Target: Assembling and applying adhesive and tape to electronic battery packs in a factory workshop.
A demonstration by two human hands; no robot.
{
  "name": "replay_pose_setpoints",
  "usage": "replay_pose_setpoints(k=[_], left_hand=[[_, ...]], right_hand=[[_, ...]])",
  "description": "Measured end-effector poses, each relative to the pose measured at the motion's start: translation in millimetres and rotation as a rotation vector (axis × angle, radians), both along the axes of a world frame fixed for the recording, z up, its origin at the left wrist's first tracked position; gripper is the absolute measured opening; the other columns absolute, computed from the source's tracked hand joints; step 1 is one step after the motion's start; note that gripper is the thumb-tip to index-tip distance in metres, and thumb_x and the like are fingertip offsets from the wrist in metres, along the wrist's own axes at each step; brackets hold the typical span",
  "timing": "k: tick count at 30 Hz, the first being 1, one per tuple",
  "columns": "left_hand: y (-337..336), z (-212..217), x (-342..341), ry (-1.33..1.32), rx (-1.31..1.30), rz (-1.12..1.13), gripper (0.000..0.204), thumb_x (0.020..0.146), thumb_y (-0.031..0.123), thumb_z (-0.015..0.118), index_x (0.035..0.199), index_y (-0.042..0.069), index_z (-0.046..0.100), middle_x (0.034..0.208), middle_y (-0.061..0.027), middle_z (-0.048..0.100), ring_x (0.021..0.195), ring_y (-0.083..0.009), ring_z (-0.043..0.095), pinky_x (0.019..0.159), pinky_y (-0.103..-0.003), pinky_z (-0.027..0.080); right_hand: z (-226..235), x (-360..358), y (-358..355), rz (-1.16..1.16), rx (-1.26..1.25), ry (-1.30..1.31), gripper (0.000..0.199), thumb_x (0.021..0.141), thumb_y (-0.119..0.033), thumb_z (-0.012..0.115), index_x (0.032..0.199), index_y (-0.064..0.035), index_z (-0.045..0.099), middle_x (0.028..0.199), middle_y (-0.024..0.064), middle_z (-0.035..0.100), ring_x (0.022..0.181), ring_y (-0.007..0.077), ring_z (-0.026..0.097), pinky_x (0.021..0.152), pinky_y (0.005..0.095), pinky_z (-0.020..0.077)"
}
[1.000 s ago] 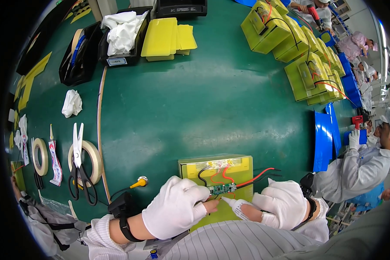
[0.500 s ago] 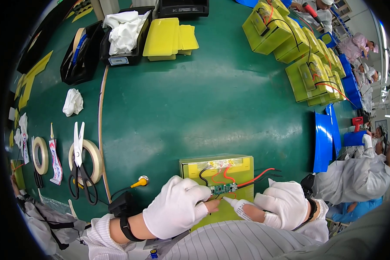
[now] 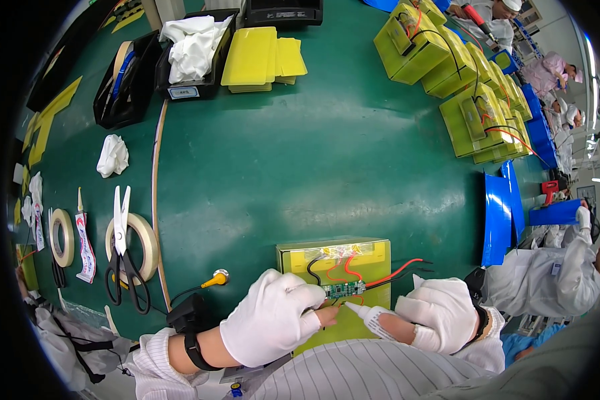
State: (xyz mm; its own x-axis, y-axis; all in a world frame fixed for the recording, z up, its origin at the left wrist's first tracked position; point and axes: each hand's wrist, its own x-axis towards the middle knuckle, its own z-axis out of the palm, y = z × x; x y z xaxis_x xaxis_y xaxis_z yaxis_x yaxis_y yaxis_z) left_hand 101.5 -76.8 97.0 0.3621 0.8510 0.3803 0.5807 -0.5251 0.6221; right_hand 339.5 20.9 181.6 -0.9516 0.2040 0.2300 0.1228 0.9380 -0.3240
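A yellow-wrapped battery pack (image 3: 380, 251) lies at the table's near edge, with black and red wires coming off it. Above its face sits a small green circuit board (image 3: 344, 289). My left hand (image 3: 273, 320), in a white glove with bare fingertips, pinches the board's left end. In my right hand (image 3: 433, 316), also gloved, is a white glue tube (image 3: 373, 320) with a pointed nozzle. The nozzle tip points up and left, just below the board; whether it touches anything is too small to tell.
To the left lie scissors (image 3: 121, 247) on a tape roll (image 3: 151, 265), a second glue tube (image 3: 85, 250) and a crumpled white cloth (image 3: 113, 157). Black bins (image 3: 210, 90) and yellow sheets (image 3: 250, 60) stand far off. More battery packs (image 3: 470, 120) and blue sheets (image 3: 497, 213) are right. Co-workers sit beyond.
My right hand and the glue tube have shifted very slightly right. My left hand and the board look the same. A co-worker at the right has raised an arm with a blue sheet.
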Motion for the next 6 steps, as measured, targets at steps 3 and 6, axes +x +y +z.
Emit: replay_pose_setpoints(k=[3, 6], left_hand=[[-1.0, -1.2, -0.9, 0.010, -0.007, -0.005, 0.019, 0.079, 0.026, 0.077, 0.084, 0.010, 0.068, 0.089, -0.0013, 0.066, 0.073, -0.0211, 0.058, 0.061, -0.037, 0.043], [-1.5, 1.2, -1.2, 0.020, -0.023, -0.015, 0.020, 0.079, 0.026, 0.077, 0.085, 0.009, 0.069, 0.091, -0.0020, 0.066, 0.076, -0.0213, 0.059, 0.063, -0.037, 0.044]], right_hand=[[-4.6, 0.7, 1.9, 0.035, 0.027, -0.009, 0.038, 0.062, -0.015, 0.074, 0.099, -0.0089, 0.068, 0.069, -0.0011, 0.048, 0.050, 0.0112, 0.044, 0.039, 0.0290, 0.0268], [-3.5, 2.5, 0.2, 0.031, 0.049, -0.045, 0.042, 0.060, -0.015, 0.075, 0.102, -0.0100, 0.068, 0.070, -0.0009, 0.049, 0.051, 0.0115, 0.045, 0.039, 0.0290, 0.0276]])
